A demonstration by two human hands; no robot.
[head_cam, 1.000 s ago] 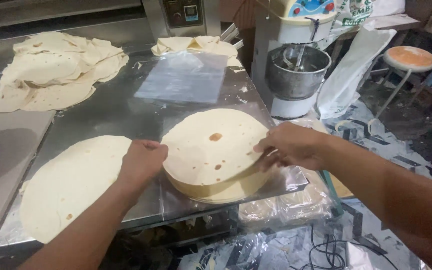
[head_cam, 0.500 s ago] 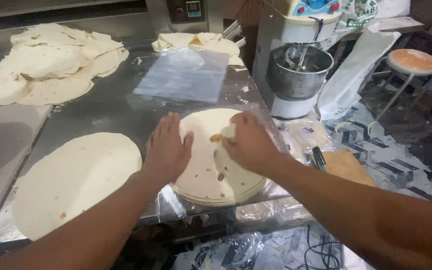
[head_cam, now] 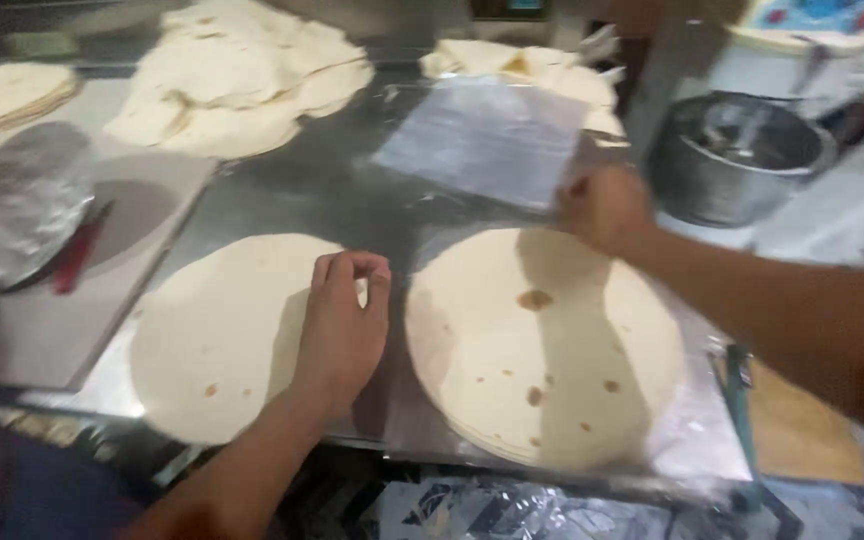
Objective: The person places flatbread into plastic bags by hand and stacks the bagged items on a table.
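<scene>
Two flat rounds of flatbread lie near me on the steel surface [head_cam: 352, 215]. My left hand [head_cam: 344, 325] rests palm down between them, fingers curled loosely with nothing in its grip, its heel on the right edge of the single tortilla [head_cam: 222, 335] at near left. Just right of that hand sits the stack of tortillas [head_cam: 542, 345], lightly browned in spots, lying on a clear plastic sheet [head_cam: 697, 425]. My right hand [head_cam: 602, 208] is at the far edge of that stack, beside a clear plastic bag [head_cam: 487, 140] lying flat farther off; it is blurred, so I cannot tell whether its grip has closed on anything. Far left lies a loose heap of flatbreads [head_cam: 237, 85], a smaller pile [head_cam: 522, 65] far right. A metal mixer bowl [head_cam: 737, 155] stands right; crumpled foil [head_cam: 22, 215] lies left.
</scene>
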